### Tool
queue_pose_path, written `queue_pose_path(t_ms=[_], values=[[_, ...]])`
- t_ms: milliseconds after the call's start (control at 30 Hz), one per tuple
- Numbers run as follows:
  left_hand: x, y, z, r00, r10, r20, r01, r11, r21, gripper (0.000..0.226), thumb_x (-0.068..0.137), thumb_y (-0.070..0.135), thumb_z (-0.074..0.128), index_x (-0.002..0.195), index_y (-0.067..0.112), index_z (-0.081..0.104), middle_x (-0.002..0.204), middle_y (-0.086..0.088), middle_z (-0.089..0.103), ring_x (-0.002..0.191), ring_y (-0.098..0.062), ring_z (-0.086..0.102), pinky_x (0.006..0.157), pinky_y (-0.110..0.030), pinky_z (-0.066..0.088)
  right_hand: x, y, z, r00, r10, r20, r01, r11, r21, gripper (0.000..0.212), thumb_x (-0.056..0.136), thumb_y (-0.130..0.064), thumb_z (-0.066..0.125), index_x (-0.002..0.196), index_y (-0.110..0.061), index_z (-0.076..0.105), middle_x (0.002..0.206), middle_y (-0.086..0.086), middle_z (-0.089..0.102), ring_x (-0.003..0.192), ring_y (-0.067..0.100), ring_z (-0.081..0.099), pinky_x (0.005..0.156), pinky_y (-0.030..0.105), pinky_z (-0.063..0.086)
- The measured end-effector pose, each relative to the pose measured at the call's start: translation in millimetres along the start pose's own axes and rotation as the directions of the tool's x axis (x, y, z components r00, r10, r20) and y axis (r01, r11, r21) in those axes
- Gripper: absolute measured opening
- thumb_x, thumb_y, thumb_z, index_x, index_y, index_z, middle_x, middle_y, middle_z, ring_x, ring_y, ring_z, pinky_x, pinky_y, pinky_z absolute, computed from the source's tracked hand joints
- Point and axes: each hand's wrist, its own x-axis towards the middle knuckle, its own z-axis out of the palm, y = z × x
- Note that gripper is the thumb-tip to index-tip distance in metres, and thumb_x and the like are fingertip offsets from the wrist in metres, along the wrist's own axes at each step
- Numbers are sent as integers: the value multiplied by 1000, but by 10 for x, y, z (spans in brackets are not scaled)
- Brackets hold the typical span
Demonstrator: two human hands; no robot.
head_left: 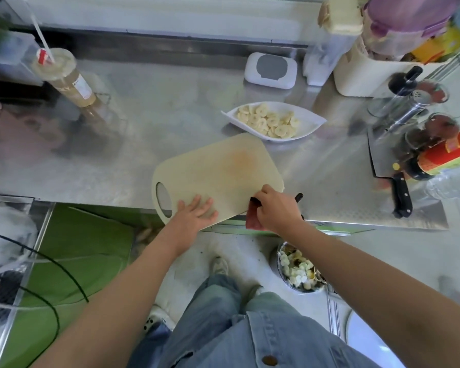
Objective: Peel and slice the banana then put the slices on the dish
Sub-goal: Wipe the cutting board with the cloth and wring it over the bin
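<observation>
left hand (194, 212) grip wide, flat on cutting board (218, 168) | right hand (275, 208) grip holds reddish item (252, 220) | dish (312, 123) of banana slices (268, 122) beyond, nearer right

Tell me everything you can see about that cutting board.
The cutting board is cream, plastic-looking, with rounded corners, an oval handle hole at its left end and a faint orange stain. It lies flat on the steel counter, its near edge overhanging. The left hand rests flat on it; the right hand holds a reddish cloth at its near edge.
</observation>
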Motion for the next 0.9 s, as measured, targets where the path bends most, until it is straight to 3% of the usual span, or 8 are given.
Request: queue_pose_path(t_ms=[133,233,333,433,533,667,800,900], values=[[-56,73,-12,977,-52,-209,28,993,-117,86,80,-14,45,151,26,19,160,0,4,147,-25,-4,116,-45,-6,-178,198,-50,990,-44,-132,68,981,180,37,82,-10,47,113,-18,65,124,-4,57,88,27,63,68,30,48],[-67,65,-37,945,-98,-312,56,988,-142,80,80,-12,46,149,24,28,158,-1,16,147,-27,7,117,-50,1,-168,233,-50,965,113,-236,10,886,464,35,82,-5,47,105,-20,68,116,-6,59,90,15,58,72,27,45],[-54,32,-88,901,-198,-386,134,973,-186,80,76,-20,42,145,19,37,155,-5,28,145,-31,16,116,-54,6,-121,155,-85,912,341,-229,-63,667,743,32,80,-1,47,96,-19,69,103,-2,63,90,11,56,79,21,41],[-93,-38,-111,863,-276,-423,192,954,-231,78,76,-23,40,143,17,41,153,-5,31,145,-32,18,116,-54,7,-22,100,-136,848,527,-55,-175,377,910,25,83,-3,43,86,-14,66,86,3,66,79,15,57,70,23,46],[-117,-129,-140,849,-297,-436,195,945,-264,78,75,-23,40,142,17,41,152,-4,32,145,-30,18,117,-54,6,38,161,-157,722,678,134,-251,76,965,23,78,-11,39,77,-6,62,77,14,64,74,24,56,66,35,49],[-133,-222,-146,867,-265,-422,155,949,-276,79,74,-24,41,141,17,41,152,-3,32,145,-28,16,117,-53,4,100,306,-269,551,744,378,-306,-241,921,20,85,-8,39,70,-11,53,74,7,53,70,24,50,64,33,41],[-147,-237,-116,873,-247,-420,137,951,-276,79,73,-23,41,140,17,43,151,-3,33,145,-28,17,116,-53,4,211,173,-430,651,584,484,-278,-410,869,14,90,-15,44,80,-12,54,76,8,58,68,22,55,63,33,48],[-148,-232,-77,879,-236,-415,128,954,-270,77,74,-24,40,138,18,46,151,-4,33,145,-29,17,116,-55,3,311,60,-462,764,439,472,-245,-480,842,29,96,-29,43,84,-11,61,71,6,58,64,19,55,65,33,48]])
